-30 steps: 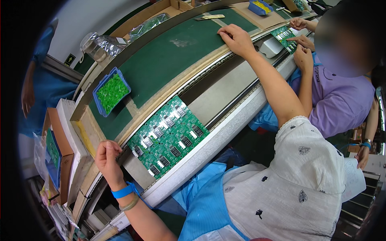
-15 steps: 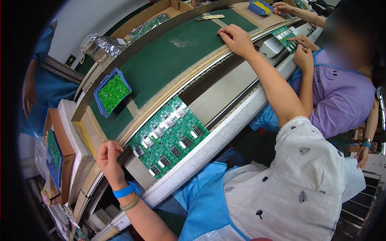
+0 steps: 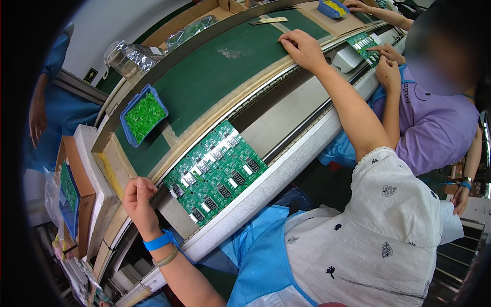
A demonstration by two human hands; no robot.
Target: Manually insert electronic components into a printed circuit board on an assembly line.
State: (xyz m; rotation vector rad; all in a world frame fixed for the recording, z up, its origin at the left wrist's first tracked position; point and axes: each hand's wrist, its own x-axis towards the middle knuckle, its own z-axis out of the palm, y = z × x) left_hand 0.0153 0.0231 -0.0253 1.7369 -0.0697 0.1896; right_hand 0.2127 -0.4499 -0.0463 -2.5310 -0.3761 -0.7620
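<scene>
My left hand (image 3: 139, 200) is closed with its fingers curled in, near the left end of the rail; I see nothing in it. A blue band and a bangle circle that wrist. Between my hands, a large green circuit board (image 3: 207, 190) lies across the two rails of the line (image 3: 299, 115), populated with several digit displays and white parts. My right hand (image 3: 305, 50) rests on the inner edge of the green bench top (image 3: 204, 82), fingers curled down and empty as far as I see. A blue bin (image 3: 164, 113) of small green pieces (image 3: 144, 118) stands behind the board.
At the right, a co-worker's hands (image 3: 388, 64) work on another circuit board (image 3: 362, 45), beside a white block (image 3: 347, 60). A cutter-like tool (image 3: 268, 21) and a blue bin of yellow pieces (image 3: 332, 8) lie at the back. A clear jar (image 3: 121, 60) stands beyond the bench's raised edge.
</scene>
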